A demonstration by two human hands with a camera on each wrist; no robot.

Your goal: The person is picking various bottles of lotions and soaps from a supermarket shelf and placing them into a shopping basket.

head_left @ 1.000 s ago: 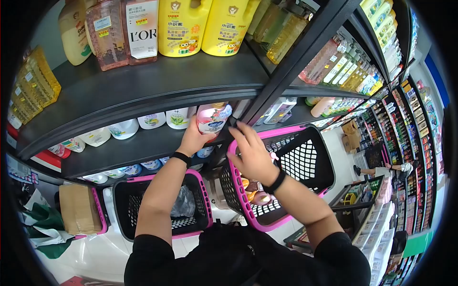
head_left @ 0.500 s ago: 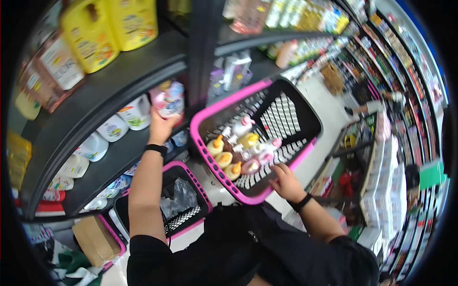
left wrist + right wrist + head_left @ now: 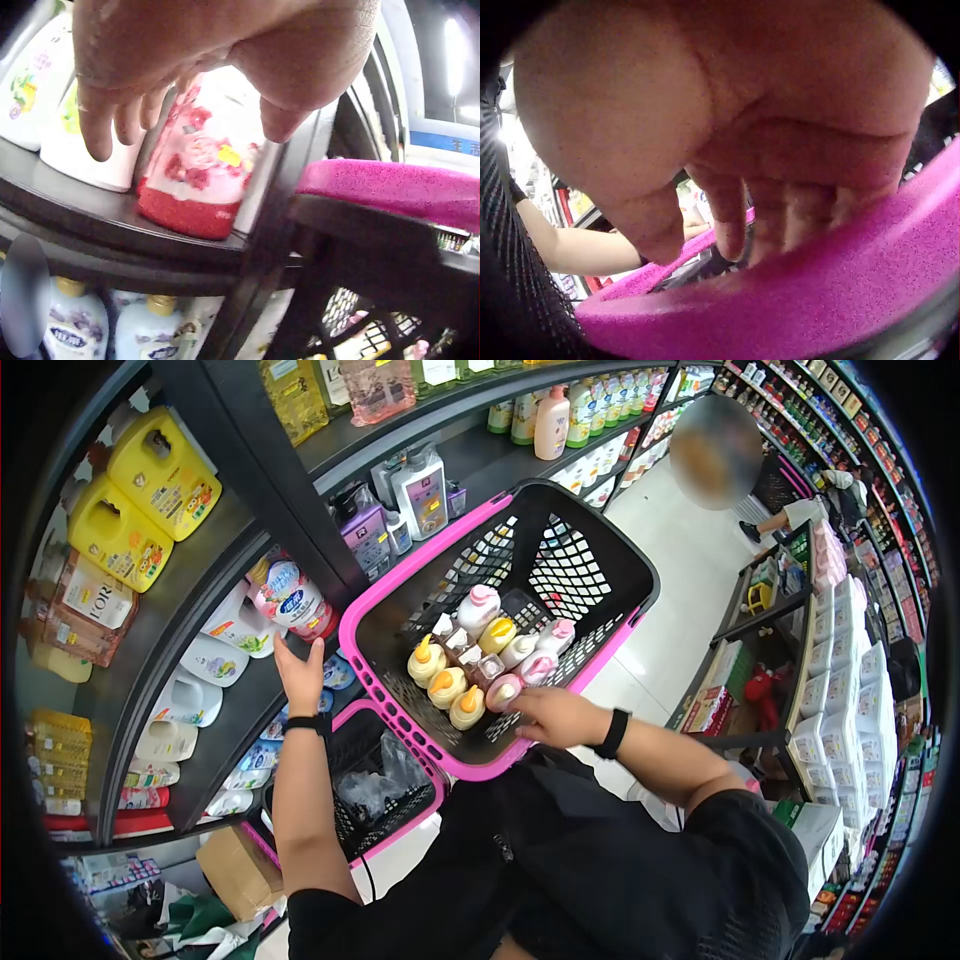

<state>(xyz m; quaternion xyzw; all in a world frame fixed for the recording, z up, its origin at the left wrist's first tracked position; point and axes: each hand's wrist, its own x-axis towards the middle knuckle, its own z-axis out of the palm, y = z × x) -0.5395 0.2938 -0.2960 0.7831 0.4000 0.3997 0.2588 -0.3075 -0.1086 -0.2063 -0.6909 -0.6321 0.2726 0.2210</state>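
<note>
The person wears a plain black short-sleeved top (image 3: 620,870), so both forearms are uncovered. A narrow black left wristband (image 3: 305,725) sits just behind the bare left hand (image 3: 300,672). A matching black right wristband (image 3: 612,734) sits behind the bare right hand (image 3: 555,717).

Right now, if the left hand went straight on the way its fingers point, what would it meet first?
Most likely the pink-and-red bottle on the shelf: the left hand hangs open just before it, though the gap is hard to judge.
</note>
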